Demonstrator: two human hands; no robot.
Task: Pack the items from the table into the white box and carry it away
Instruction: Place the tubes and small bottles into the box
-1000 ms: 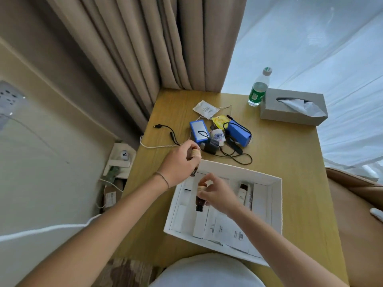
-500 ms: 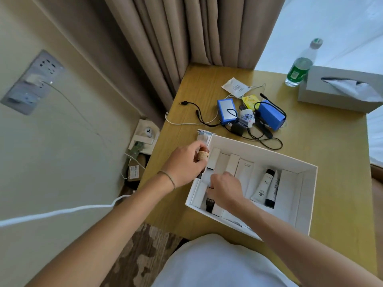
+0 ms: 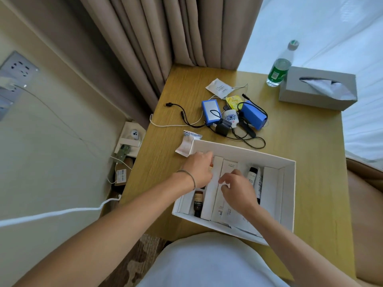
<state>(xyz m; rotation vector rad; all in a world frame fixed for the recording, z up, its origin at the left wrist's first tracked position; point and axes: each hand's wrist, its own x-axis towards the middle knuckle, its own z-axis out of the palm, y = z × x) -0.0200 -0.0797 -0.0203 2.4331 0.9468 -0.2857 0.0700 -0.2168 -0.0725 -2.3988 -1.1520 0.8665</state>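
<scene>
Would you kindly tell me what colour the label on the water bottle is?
Green, on the clear water bottle beside the tissue box; the head view shows it.

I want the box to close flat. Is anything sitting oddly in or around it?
Yes. A crumpled sachet is wedged against the white box outside its far left corner, and loose leaflets lie slanted over the near dividers.

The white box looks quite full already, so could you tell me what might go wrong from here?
1. The left hand seems to be setting a second bottle into the slot above the brown bottle; the two could knock together.
2. The white box overhangs the table's near edge, so downward pressure might tip it.
3. Papers under the right hand lie loose and could crease or slide out when carried.
</scene>
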